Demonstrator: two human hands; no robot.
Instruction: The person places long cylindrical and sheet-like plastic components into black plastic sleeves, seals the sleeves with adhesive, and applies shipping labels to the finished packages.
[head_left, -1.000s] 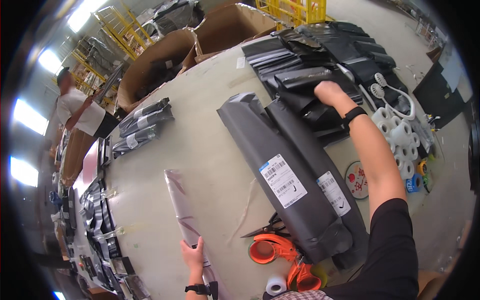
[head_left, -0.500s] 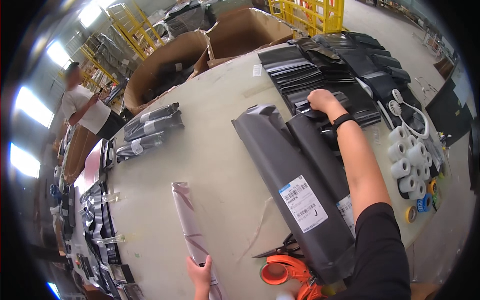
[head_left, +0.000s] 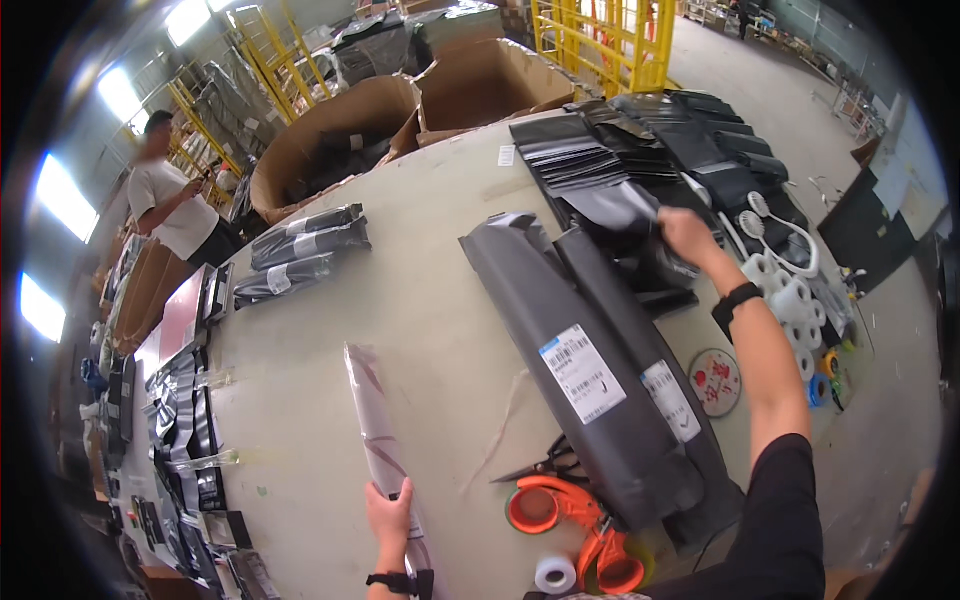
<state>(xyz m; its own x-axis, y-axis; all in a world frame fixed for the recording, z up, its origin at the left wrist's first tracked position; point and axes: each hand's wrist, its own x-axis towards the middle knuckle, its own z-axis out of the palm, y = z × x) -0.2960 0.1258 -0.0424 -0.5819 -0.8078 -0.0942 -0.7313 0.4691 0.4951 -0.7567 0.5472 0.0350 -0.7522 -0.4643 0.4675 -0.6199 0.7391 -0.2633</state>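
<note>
My left hand (head_left: pixel 388 520) is wrapped round a long rolled piece in clear film with a mauve line pattern (head_left: pixel 372 425), which points away from me over the table. At the right, my right hand (head_left: pixel 688 240) grips the edge of a black plastic mailing bag (head_left: pixel 622 208), part of it bent up from a fanned stack of black mailing bags (head_left: pixel 568 160). Between the hands lie two long dark grey parcels side by side, a left parcel (head_left: pixel 530 300) and a right parcel (head_left: pixel 612 300), each with a white label. Black-handled scissors (head_left: pixel 552 466) lie beside the left parcel.
Orange tape dispensers (head_left: pixel 540 508) and a white roll (head_left: pixel 555 574) sit near the front edge. Rightward are a round disc with red marks (head_left: pixel 714 384), white rolls (head_left: pixel 790 302) and a white neck fan (head_left: pixel 772 222). Wrapped bundles (head_left: pixel 308 244), cardboard boxes (head_left: pixel 335 105) and a person (head_left: pixel 178 210) are farther off.
My right hand has moved right and slightly nearer, pulling the black bag with it. My left hand still holds the rolled piece. The view has shifted, bringing the round disc into sight.
</note>
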